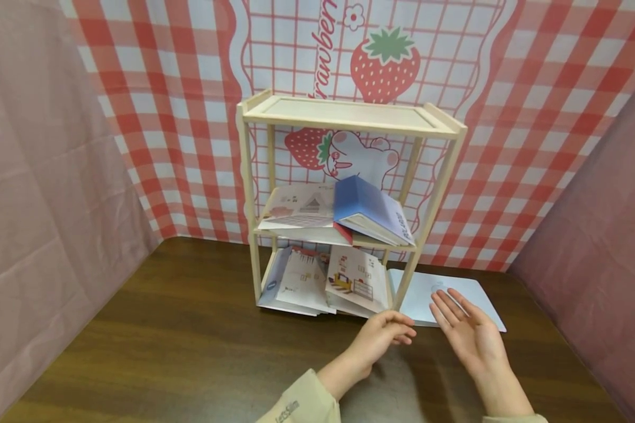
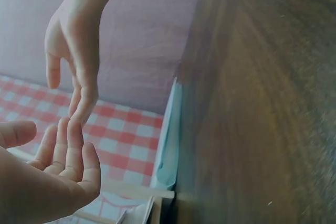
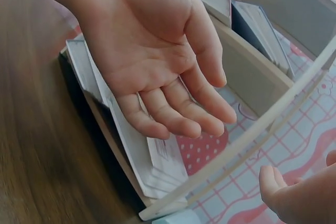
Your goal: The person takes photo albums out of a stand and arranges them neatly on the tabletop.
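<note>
My left hand (image 1: 378, 341) hovers over the table in front of the right end of the wooden shelf, fingers loosely bent and holding nothing. In the right wrist view the left palm (image 3: 152, 56) faces the camera. Farther right, my right hand (image 1: 473, 338) is held palm up with its fingers stretched out, bare too. It overlaps the near side of a light blue book (image 1: 471, 294) lying flat on the table beside the shelf. The left wrist view shows the right hand (image 2: 76, 51) beyond the left fingers.
The light wooden shelf (image 1: 349, 111) stands against a red checked strawberry cloth. Its middle level bears a white book (image 1: 301, 205) and a blue book (image 1: 370, 205), tent-like. Open books, one with a yellow drawing (image 1: 357, 279), lean on the bottom level. Pink cloth (image 1: 587, 194) borders the sides.
</note>
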Demonstrator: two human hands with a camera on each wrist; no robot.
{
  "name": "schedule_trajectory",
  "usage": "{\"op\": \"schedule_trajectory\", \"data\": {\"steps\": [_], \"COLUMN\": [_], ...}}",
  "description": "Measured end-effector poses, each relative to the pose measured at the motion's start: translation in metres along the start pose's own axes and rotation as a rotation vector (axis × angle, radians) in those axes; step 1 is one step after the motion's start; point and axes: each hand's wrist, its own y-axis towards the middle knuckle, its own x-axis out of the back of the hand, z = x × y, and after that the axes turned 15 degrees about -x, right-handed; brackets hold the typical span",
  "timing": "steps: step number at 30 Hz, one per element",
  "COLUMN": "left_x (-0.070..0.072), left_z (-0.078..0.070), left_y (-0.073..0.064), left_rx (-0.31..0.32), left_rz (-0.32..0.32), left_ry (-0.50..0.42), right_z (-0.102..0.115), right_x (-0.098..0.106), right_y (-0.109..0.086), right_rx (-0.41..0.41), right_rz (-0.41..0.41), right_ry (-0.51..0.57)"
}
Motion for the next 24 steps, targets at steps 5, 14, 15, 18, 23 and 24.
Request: {"op": "schedule_trajectory", "data": {"steps": [5, 14, 15, 18, 23, 24], "left_x": [0.01, 0.024, 0.027, 0.032, 0.04, 0.041], "left_z": [-0.005, -0.021, -0.022, -0.027, -0.033, -0.035], "left_y": [0.002, 0.008, 0.009, 0.012, 0.014, 0.014], "left_rx": [-0.023, -0.094, -0.102, -0.124, -0.144, -0.15], "left_rz": [-0.028, -0.069, -0.073, -0.092, -0.104, -0.106], "left_ry": [0.008, 0.024, 0.031, 0.044, 0.053, 0.062], "right_z": [-0.006, -0.01, -0.011, -0.014, -0.019, -0.019], "right_x": [-0.003, -0.012, -0.013, -0.015, -0.019, -0.02], "right_y": [0.004, 0.011, 0.012, 0.013, 0.017, 0.017], "right_rx": [0.001, 0.021, 0.024, 0.024, 0.038, 0.047], "right_rz": [0.013, 0.029, 0.031, 0.034, 0.02, 0.016], "right_ry": [-0.062, -0.172, -0.18, -0.214, -0.27, -0.284]}}
